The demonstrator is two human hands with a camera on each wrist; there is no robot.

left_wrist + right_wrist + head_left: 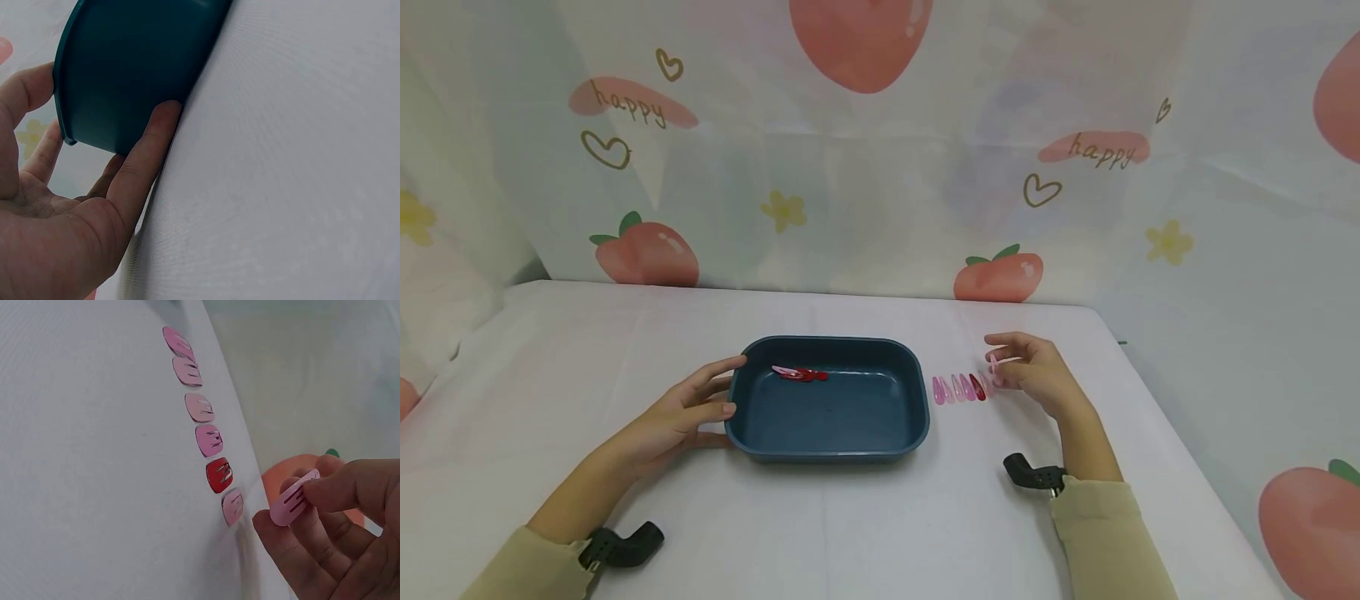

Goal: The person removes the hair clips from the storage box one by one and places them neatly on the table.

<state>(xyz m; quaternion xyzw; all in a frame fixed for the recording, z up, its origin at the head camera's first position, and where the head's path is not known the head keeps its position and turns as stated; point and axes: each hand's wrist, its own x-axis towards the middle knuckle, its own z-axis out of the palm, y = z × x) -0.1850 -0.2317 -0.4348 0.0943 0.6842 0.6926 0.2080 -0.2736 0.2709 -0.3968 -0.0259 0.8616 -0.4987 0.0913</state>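
Right hand (1033, 373) pinches a pink clip (291, 503), right of the tray (827, 425), beyond the row (957, 387). Left hand (673, 417): fingers relaxed, touching tray's left end. Clip judged light, stiff, probably slippery; best taken across its flat faces. Tray rim stands raised; open room in tray's right half; table (880, 525) edge farther right.

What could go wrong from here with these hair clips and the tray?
Drop: the right hand pinches a small pink snap hair clip; it might slip.
Disturbed row: the pale pink end clip lies close to that hand, so a brush could knock it askew.
Tray shift: the left hand touches the side of the dark teal tray; a rightward push could slide it into the clip row.
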